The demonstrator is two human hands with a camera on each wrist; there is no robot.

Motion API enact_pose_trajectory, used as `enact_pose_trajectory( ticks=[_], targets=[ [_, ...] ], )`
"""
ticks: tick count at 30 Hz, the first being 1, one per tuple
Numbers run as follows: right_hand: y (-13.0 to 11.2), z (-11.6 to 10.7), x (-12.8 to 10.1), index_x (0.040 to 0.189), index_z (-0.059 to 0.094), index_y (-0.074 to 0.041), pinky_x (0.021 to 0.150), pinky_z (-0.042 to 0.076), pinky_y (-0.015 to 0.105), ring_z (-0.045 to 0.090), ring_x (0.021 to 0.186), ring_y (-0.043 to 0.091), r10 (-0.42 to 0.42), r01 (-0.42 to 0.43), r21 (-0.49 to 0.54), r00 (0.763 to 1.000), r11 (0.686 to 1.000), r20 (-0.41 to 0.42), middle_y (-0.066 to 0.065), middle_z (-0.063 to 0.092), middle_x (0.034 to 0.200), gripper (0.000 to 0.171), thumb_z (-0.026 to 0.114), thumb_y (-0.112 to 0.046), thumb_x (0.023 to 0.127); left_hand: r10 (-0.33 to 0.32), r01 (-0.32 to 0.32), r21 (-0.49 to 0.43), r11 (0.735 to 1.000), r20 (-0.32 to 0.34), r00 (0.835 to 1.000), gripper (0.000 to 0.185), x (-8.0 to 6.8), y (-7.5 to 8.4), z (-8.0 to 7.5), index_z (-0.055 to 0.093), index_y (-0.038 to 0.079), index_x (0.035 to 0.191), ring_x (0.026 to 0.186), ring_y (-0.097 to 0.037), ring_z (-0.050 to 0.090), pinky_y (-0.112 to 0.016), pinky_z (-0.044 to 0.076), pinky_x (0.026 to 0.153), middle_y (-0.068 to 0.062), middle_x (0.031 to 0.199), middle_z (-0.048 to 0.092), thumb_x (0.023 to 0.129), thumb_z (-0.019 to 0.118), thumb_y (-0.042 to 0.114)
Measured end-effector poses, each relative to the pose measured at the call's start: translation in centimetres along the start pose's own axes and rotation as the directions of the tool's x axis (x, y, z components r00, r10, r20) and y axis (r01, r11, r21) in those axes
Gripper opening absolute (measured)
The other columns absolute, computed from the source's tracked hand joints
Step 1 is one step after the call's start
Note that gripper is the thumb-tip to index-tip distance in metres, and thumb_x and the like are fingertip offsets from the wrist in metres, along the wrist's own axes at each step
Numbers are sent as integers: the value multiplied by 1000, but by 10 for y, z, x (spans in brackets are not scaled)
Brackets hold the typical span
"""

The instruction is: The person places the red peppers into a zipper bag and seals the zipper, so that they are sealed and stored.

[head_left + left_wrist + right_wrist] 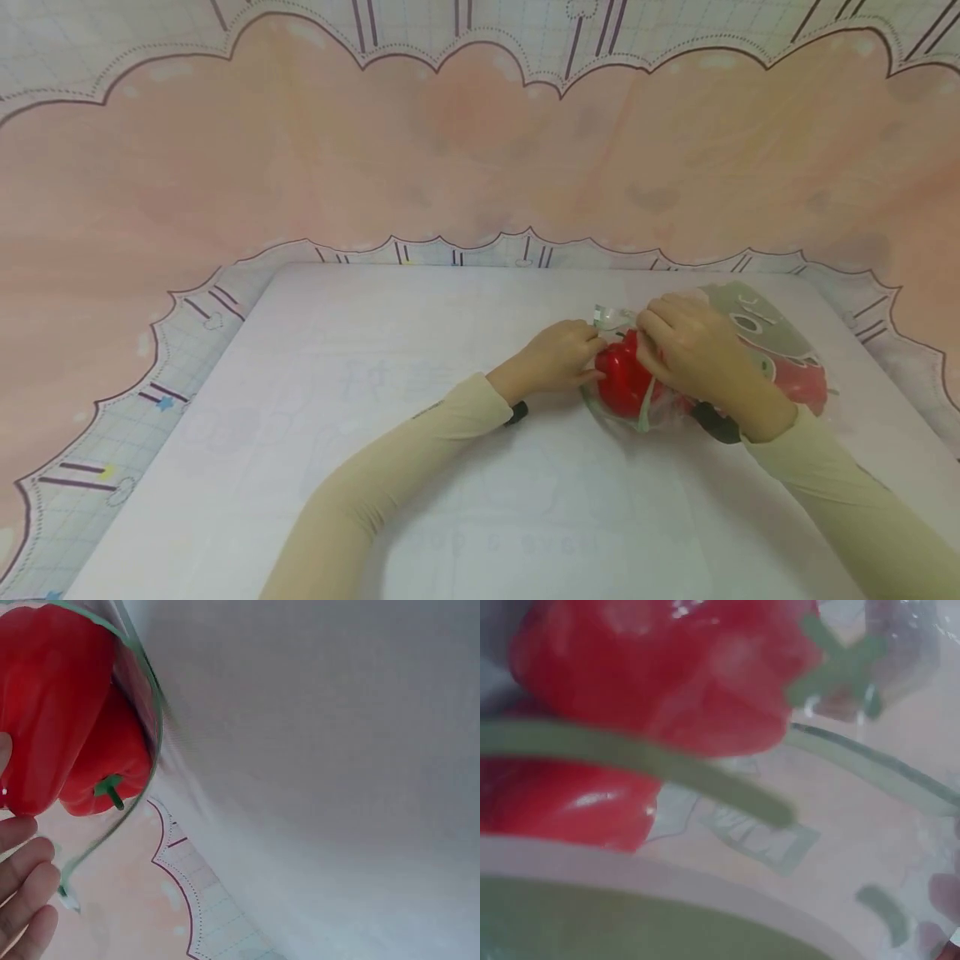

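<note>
A clear plastic bag point(643, 412) with green print stands near the right side of the white table, with a red bell pepper point(622, 379) at its mouth. My left hand point(558, 357) holds that pepper, thumb on its side and fingers at its end in the left wrist view. Behind it, a second red bell pepper point(112, 761) with a green stem lies inside the green-edged bag. From the right, my right hand point(697, 354) grips the bag's upper edge; its fingertips point(946, 894) are only partly in the right wrist view. Peppers point(667, 675) show through the plastic there.
Right of my right hand lies a green-printed plastic part point(765, 321) with a red shape point(802, 383) below it; whether it is the same bag I cannot tell. The white tabletop point(300, 467) stretches left. A patterned pink cloth point(450, 150) hangs behind.
</note>
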State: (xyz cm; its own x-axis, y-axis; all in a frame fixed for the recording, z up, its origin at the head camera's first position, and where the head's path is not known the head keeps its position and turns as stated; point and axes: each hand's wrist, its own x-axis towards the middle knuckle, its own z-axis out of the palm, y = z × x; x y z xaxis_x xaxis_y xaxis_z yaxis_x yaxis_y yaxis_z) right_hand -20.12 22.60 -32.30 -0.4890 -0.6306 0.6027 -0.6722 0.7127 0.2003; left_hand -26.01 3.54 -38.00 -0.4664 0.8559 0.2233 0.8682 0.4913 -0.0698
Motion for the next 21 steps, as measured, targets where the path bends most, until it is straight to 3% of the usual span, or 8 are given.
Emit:
enact_pose_trajectory(
  ticks=[5,9,14,21],
  targets=[
    [-3,1,-3,81,61,-1,74,56,44,61,75,28,21,-22,1,999,1000,31,14,65,77,16,67,-11,70,9,-6,121,993,-18,1000,33,4,3,0,69,11,99,78,-13,59,-22,48,70,1,88,67,89,61,41],
    [-4,2,-6,81,61,-2,75,56,45,63,76,29,26,-27,11,999,1000,35,14,66,78,17,68,-10,68,-81,75,140,987,34,996,35,8,3,0,72,12,91,74,-14,58,-23,47,65,0,83,68,87,62,45],
    [-3,4,-11,81,60,-2,68,57,42,61,73,28,21,-21,17,999,1000,31,13,64,76,15,62,-12,70,-206,188,152,970,110,972,41,15,1,4,71,14,84,71,-15,56,-24,46,63,0,77,67,84,61,53],
    [-2,9,-13,80,58,-1,63,55,39,59,70,26,-14,14,27,1000,1000,10,12,62,74,14,54,-14,75,-211,188,166,968,135,968,45,25,-1,9,65,16,71,70,-15,57,-25,47,61,4,69,60,86,56,57]
  ],
)
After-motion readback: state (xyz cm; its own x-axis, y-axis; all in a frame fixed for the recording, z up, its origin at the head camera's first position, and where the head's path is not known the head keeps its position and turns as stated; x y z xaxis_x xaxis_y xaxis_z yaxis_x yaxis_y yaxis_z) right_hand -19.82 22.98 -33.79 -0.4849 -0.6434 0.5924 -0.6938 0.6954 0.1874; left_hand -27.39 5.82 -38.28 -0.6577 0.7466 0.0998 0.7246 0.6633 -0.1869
